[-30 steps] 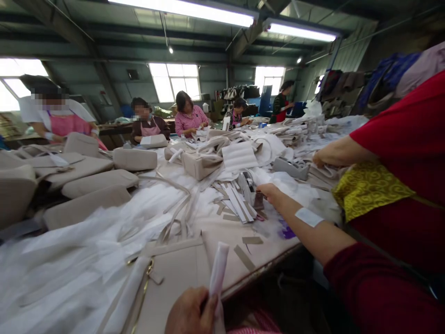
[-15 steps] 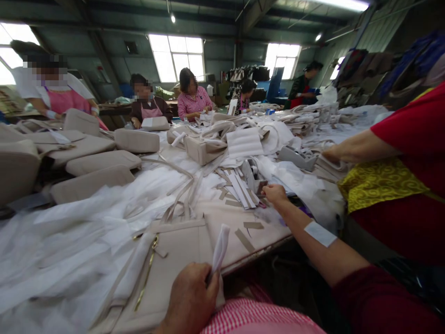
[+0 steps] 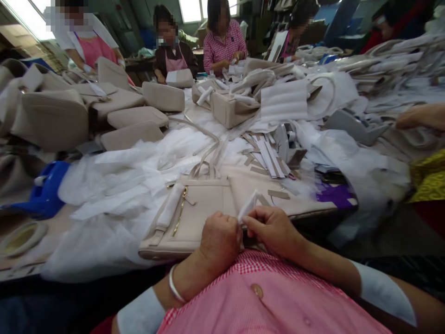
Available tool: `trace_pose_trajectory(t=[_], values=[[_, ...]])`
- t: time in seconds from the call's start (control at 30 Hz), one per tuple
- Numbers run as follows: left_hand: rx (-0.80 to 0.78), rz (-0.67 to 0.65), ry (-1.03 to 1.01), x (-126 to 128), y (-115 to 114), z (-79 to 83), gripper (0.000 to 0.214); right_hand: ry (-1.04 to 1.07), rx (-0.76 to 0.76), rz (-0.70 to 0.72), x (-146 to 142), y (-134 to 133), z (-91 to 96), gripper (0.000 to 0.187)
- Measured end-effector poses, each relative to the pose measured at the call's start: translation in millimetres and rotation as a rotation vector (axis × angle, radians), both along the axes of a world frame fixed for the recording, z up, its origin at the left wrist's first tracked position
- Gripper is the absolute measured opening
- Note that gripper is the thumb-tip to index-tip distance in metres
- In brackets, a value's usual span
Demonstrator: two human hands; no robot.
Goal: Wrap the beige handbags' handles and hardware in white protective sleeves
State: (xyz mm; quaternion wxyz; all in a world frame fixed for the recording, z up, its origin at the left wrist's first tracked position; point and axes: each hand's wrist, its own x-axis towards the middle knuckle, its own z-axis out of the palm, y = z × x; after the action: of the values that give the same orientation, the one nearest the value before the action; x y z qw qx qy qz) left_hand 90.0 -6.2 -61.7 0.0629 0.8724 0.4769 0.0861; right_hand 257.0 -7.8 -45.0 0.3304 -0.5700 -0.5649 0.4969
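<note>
A beige handbag (image 3: 208, 206) with a gold zipper lies at the table edge in front of me. White foam wrap (image 3: 169, 206) covers a strap on its left side. My left hand (image 3: 219, 239) is closed at the bag's right side, around the lower end of a rolled white foam sheet (image 3: 249, 204). From the right, my right hand (image 3: 273, 229) meets it, thumb and finger pinched at the foam. Whether a piece of tape is also between those fingers, I cannot tell. The hands nearly touch, and the foam's lower end is hidden.
A grey tape dispenser (image 3: 287, 144) stands beyond, near white strips (image 3: 269, 155). Left are a blue tape dispenser (image 3: 50, 190), a tape roll (image 3: 22, 239) and piled beige bags (image 3: 52, 116). Crumpled white wrapping (image 3: 114, 185) covers the table. Co-workers sit opposite; another's arm (image 3: 422, 116) reaches in at right.
My right hand has come back from the grey tape dispenser to the foam at my left hand. The view has tilted down and turned left.
</note>
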Motion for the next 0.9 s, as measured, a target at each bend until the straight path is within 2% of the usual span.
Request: trace_pose_trajectory(t=[0.1,0.23,0.3,0.43,0.53,0.63,0.8,0.9], values=[[0.066,-0.066,0.000,-2,-1,-0.3,0.025,-0.026,-0.063,-0.075,-13,-7,-13.8,0.029],[0.135,-0.092,-0.007,-4,-4,-0.3,0.026,-0.026,-0.106,-0.109,-9,-5,-27.3,0.027],[0.149,-0.090,-0.015,-5,-5,-0.9,0.026,-0.013,-0.125,-0.114,-7,-5,-28.4,0.027],[0.190,-0.003,-0.071,-5,-7,-1.9,0.016,0.010,-0.124,-0.119,-8,-5,-27.6,0.027],[0.156,-0.051,-0.090,-5,-6,-0.5,0.024,-0.004,-0.111,-0.117,-9,-3,-26.9,0.027],[0.075,-0.073,-0.073,-4,-3,2.3,0.017,-0.075,-0.042,-0.062,-7,-4,-22.9,0.028],[0.025,-0.014,-0.032,-3,-1,3.5,0.023,-0.213,0.145,0.061,-4,-12,-12.9,0.021],[-0.014,0.037,-0.016,-2,-1,3.7,0.024,-0.249,0.215,0.050,-6,-16,-12.6,0.015]])
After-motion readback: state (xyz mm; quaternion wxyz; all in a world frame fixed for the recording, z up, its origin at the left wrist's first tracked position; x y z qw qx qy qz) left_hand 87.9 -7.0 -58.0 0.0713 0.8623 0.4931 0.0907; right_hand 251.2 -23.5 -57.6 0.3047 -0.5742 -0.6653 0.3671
